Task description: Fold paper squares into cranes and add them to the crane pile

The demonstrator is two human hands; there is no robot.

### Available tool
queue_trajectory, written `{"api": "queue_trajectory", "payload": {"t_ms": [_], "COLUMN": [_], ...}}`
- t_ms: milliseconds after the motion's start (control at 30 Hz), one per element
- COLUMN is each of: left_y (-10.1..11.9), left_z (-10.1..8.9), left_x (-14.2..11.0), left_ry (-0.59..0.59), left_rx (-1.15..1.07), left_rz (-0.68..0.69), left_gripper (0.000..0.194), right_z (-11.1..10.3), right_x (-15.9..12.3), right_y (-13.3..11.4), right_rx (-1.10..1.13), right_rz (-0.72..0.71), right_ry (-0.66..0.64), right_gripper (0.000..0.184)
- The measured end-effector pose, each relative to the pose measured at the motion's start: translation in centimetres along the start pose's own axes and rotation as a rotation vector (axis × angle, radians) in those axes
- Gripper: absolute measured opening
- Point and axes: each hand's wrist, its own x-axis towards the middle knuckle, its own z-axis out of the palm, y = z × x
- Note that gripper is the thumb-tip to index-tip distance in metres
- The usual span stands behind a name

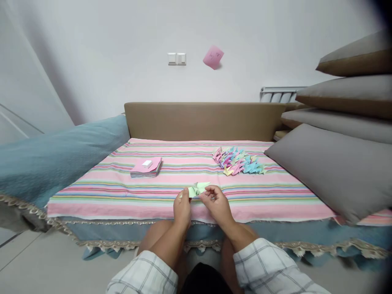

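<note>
A small pale green folded paper piece [197, 189] is held between both my hands just above the near edge of a striped bedspread [122, 196]. My left hand [182, 210] pinches its left end. My right hand [216, 203] pinches its right side with the fingertips. Both hands are closed on the paper. Farther back on the right lies a heap of several folded paper shapes [238, 160] in pink, blue, green and yellow. On the left sits a stack of pink square paper sheets [146, 168] with a small white block on top.
A blue blanket [61, 155] is bunched at the left. Grey and brown cushions [337, 163] are stacked at the right. A tan headboard [202, 120] runs along the back. A pink paper [213, 56] and a switch plate [177, 59] are on the wall.
</note>
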Motion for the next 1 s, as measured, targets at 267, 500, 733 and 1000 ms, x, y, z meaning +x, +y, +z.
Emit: {"api": "queue_trajectory", "payload": {"t_ms": [267,500,733,1000], "left_y": [1.3,0.2,-2.0,-2.6], "left_z": [1.5,1.8,1.1,-1.3], "left_x": [-3.3,-1.1,2.2,5.5], "left_ry": [-0.114,-0.12,-0.297,-0.492], "left_rx": [-0.045,-0.112,0.166,0.632], "left_rz": [0.008,-0.041,0.001,0.151], "left_gripper": [0.047,0.052,0.04,0.036], "right_z": [-2.0,-8.0,-15.9,-20.8], "right_x": [-1.3,4.7,15.8,27.9], "right_y": [-2.5,-3.1,-3.2,-1.8], "right_rx": [-0.084,-0.139,-0.513,-0.859], "right_rz": [-0.018,-0.023,-0.078,0.011], "right_ry": [0.031,0.103,0.194,0.291], "right_gripper": [0.016,0.026,0.03,0.022]}}
